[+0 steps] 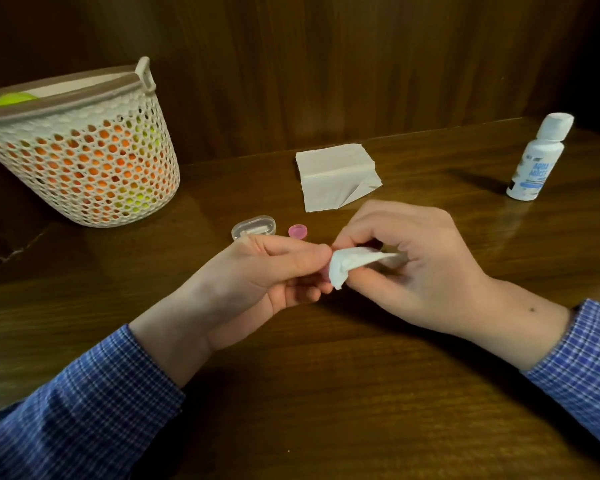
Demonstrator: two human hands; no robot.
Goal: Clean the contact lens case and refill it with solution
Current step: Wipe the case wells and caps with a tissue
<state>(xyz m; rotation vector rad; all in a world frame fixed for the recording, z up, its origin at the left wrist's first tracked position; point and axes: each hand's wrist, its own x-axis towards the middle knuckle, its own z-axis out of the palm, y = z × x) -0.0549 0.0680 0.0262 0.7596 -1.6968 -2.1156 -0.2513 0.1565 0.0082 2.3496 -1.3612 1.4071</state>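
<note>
My left hand point(274, 271) pinches a small pink part of the lens case point(325, 271), mostly hidden between my fingers. My right hand point(413, 261) holds a crumpled white tissue point(354, 265) pressed against that pink part. A loose pink cap point(298, 232) lies on the wooden table point(326, 375) just behind my left hand. Beside the cap lies a small clear oval container point(253, 228). The white solution bottle point(537, 157), capped and upright, stands at the far right.
A stack of white tissues point(333, 176) lies behind my hands near the wall. A white perforated basket point(80, 150) with orange and green contents stands at the back left. A dark wood panel wall rises behind the table.
</note>
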